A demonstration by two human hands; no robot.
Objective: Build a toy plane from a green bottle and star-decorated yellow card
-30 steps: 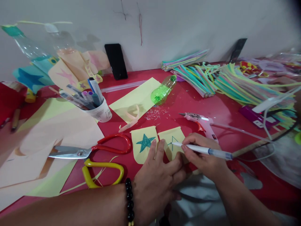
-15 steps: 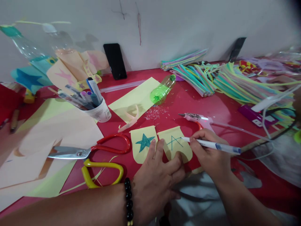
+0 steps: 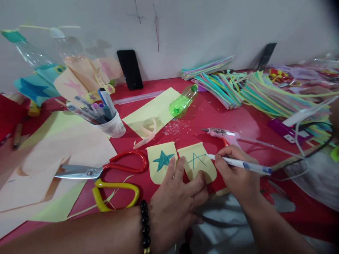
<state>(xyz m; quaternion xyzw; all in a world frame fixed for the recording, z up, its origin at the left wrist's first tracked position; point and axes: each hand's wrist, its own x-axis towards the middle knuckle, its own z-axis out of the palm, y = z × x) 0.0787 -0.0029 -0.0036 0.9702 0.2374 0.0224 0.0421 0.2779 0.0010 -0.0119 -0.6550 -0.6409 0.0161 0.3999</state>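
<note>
Two small yellow paper pieces with rounded lower ends lie side by side on the red table. On the left paper is a filled green-blue star. The right paper carries thin crossing lines of a star outline. My left hand presses on both papers, its fingers spread. My right hand grips a white marker with a blue end, its tip at the right end of the line. Large scissors with one red and one yellow handle lie open left of the papers.
A cup of markers stands behind the scissors. Near the papers are a pink glue gun and a green bottle. Bundles of pipe cleaners lie at the back right. A phone leans on the wall.
The marker tip has moved slightly to the right, and the horizontal line on the right paper reaches a little farther. My left hand stays in place.
</note>
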